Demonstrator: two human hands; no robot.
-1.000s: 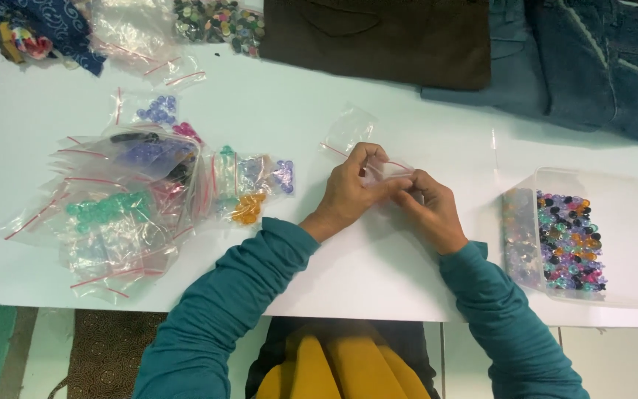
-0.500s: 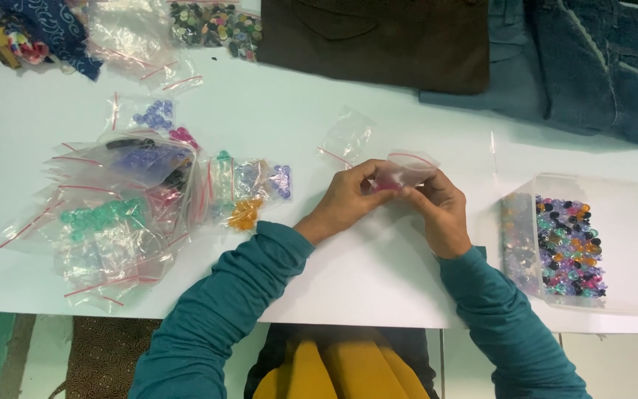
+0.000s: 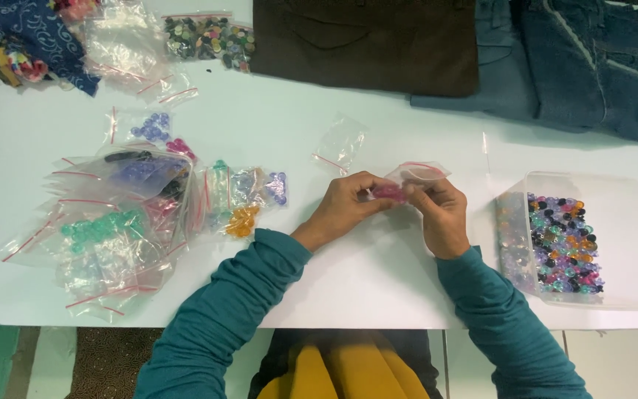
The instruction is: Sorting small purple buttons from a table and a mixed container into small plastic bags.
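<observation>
Since a moment ago we have raised the bag slightly; our left hand and right hand pinch it, pink beads inside, at table centre, left of the box.

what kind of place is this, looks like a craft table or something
Probably a sewing or garment-trimming workbench. The left hand and right hand hold a small clear bag over a white table, with bagged beads, a mixed-bead tub and folded jeans around.
</observation>
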